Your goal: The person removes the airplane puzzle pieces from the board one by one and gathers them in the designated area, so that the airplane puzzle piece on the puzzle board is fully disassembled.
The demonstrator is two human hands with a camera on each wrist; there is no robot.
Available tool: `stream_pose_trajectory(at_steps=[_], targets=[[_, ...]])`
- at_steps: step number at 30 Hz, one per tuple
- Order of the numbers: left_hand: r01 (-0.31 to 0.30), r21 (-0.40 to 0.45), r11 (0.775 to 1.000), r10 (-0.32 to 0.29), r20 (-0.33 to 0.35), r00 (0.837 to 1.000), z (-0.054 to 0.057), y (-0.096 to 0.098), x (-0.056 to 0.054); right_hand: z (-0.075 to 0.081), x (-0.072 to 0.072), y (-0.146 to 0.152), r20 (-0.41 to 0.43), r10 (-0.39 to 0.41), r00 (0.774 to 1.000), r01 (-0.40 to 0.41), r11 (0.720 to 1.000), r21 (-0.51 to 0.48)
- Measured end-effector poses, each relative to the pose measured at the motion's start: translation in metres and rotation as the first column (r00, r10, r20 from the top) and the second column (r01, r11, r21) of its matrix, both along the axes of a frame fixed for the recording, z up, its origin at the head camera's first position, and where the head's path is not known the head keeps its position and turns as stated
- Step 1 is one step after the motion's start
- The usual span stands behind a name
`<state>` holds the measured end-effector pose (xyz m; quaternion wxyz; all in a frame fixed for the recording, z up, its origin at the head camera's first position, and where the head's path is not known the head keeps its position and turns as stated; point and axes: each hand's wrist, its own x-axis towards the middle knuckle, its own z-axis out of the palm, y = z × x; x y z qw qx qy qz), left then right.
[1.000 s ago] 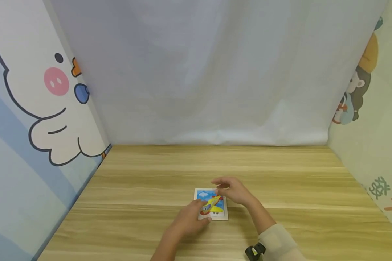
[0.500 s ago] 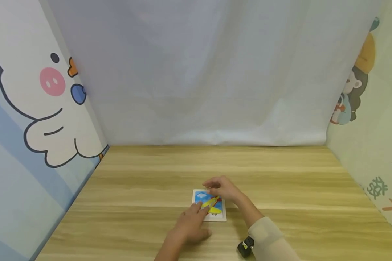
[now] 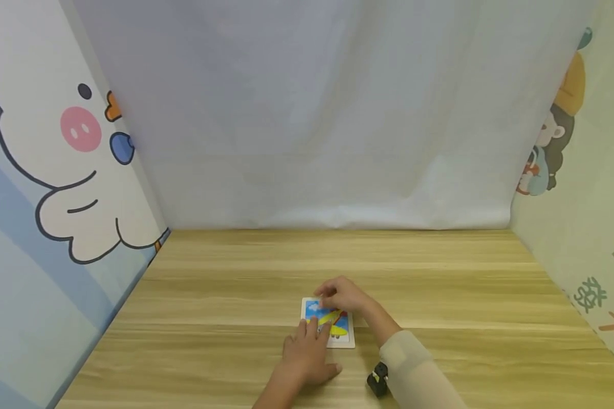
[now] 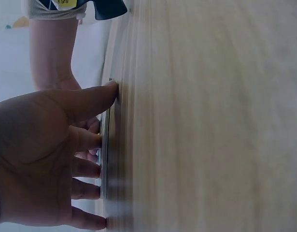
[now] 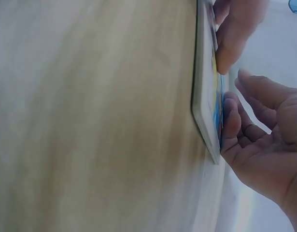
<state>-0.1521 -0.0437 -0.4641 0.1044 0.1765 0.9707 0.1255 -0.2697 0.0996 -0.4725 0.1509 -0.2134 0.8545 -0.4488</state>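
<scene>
A small picture puzzle board [image 3: 337, 336] with a yellow plane on blue sky lies flat on the wooden table [image 3: 465, 307], low in the middle of the head view. Both hands are on it. The left hand [image 3: 307, 355] comes up from the bottom edge of the frame and lies over the board's near left part, fingers stretched out fairly straight and pressing down on the picture; in the left wrist view those fingertips [image 4: 96, 169] meet the thin edge of the board [image 4: 106, 159], the thumb out toward the top of that frame. The right hand [image 3: 344, 295] reaches in from the lower right and covers the board's far edge, fingers bent down onto it. In the right wrist view the thumb touches the face of the board [image 5: 206, 92] at centre right; the fingers look loosely curved, though whether they pinch a loose piece is hard to tell. A pale sleeve [image 3: 419, 375] covers the right forearm, with a small black device [image 3: 377, 380] at the wrist. Cartoon panels [image 3: 56, 187] stand at the left and right sides, and a white curtain [image 3: 327, 113] fills the top.
</scene>
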Motion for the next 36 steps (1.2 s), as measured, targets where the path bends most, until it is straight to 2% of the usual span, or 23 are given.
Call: stream_pose_trajectory(at_steps=[7,14,36], targets=[[-0.004,0.015,1.000,0.004,0.037,0.999,0.004,0.000,0.001,-0.002,0.000,-0.010,-0.056,0.011,0.998,-0.005,0.994,0.108],[0.012,0.088,0.996,-0.019,0.076,0.997,0.005,-0.004,0.000,0.004,0.005,-0.017,-0.089,-0.003,0.996,0.017,0.987,0.162],[0.022,0.110,0.994,-0.032,0.094,0.995,0.005,-0.007,-0.002,0.005,0.007,-0.024,-0.016,-0.058,0.998,0.060,0.986,0.157]])
